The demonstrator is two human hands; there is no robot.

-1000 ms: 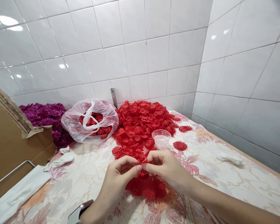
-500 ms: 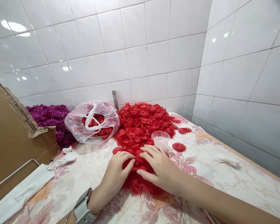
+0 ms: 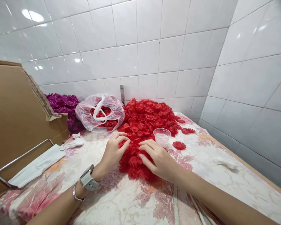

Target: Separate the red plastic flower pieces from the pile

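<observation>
A large heap of red artificial flower heads (image 3: 150,117) spreads from the wall toward the front of the table. My left hand (image 3: 113,150) rests at the heap's left side, its fingers curved and apart, with a watch and a bracelet on that wrist. On the other side, my right hand (image 3: 158,159) lies over the near part of the heap, fingers bent and spread. Red petals show between the two hands, and I see nothing gripped in either. Just beyond my right hand stands a clear plastic cup (image 3: 162,137). A single red flower head (image 3: 179,145) lies right of it.
A tied clear plastic bag (image 3: 84,114) of red pieces sits left of the heap, beside purple flowers (image 3: 61,103). A cardboard box (image 3: 14,125), a metal wire frame (image 3: 25,153) and white cloth (image 3: 41,165) are at left. Tiled walls bound the back and right.
The camera view has shifted, so the scene sits further right. My hands have drawn apart, the left one moving out to the heap's left edge, uncovering more red flowers between them.
</observation>
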